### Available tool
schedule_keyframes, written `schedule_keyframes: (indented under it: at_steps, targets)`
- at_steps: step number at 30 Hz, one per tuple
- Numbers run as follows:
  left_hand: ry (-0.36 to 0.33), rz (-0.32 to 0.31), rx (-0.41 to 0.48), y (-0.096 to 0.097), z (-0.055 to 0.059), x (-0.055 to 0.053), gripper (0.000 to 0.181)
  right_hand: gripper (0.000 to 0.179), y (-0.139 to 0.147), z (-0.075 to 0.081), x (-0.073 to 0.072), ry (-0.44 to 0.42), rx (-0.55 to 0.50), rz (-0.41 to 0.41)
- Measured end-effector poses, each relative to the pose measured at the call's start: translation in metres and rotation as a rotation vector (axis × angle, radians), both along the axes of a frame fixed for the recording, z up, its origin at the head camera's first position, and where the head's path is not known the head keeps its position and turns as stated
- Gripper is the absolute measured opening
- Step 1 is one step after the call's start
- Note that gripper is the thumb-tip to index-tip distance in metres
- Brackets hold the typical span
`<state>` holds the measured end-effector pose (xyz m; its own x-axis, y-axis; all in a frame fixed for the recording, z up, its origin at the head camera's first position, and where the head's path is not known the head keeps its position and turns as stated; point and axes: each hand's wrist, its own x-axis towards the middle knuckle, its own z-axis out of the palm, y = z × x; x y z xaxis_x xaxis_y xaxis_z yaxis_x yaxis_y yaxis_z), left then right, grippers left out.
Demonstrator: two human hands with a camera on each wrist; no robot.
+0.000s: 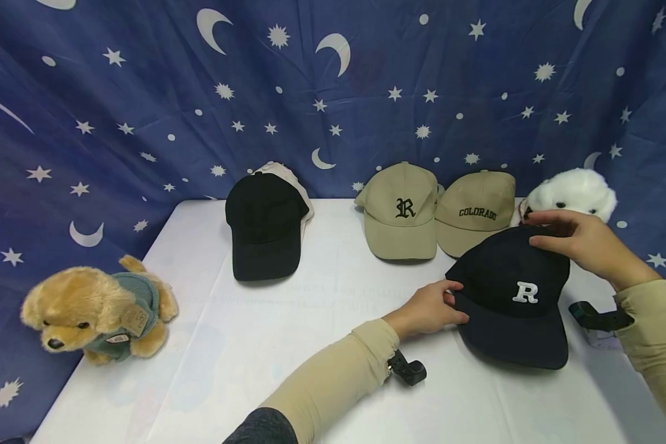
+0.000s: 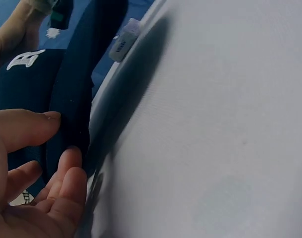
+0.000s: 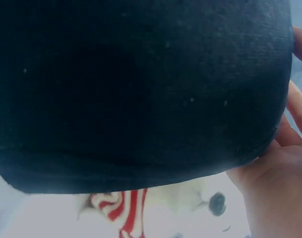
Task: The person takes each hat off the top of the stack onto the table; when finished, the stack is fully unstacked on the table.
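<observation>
Left hand pinches the brim of the dark cap, right hand at its crown.
The dark cap [image 1: 494, 274], with a white R, sits between the two hands on the right of the table [image 1: 333, 394], its brim facing the wearer of the camera. The left hand [image 1: 428, 308] is nearly closed, thumb on one face of the brim's side edge and fingertips on the other, so most of the cap lies to the right of that grip. The right hand [image 1: 594, 243] arches at the top of the crown, thumb and forefinger apart; whether it grips or merely touches cannot be told. The COLORADO cap [image 1: 477, 206] is just behind.
</observation>
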<state>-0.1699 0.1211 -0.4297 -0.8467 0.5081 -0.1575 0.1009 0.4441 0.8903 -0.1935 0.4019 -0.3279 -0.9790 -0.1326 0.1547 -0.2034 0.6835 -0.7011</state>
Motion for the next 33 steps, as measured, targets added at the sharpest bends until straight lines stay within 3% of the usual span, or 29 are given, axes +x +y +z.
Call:
schedule_keyframes:
  at_steps: [4, 12, 23, 33]
  targets:
    - [0.029, -0.027, -0.036, 0.006, 0.003, -0.001, 0.057, 0.039, 0.006, 0.000, 0.000, -0.001, 0.017, -0.015]
    - [0.019, -0.044, -0.053, 0.018, 0.010, -0.002, 0.056, 0.046, 0.014, 0.000, -0.002, -0.026, 0.093, -0.037]
    - [0.018, -0.058, -0.057, 0.031, 0.008, -0.011, 0.059, 0.050, 0.022, -0.003, -0.011, -0.050, 0.103, -0.057]
    - [0.015, -0.057, -0.108, 0.038, 0.013, -0.016, 0.069, 0.049, 0.024, -0.002, -0.019, -0.027, 0.103, -0.060]
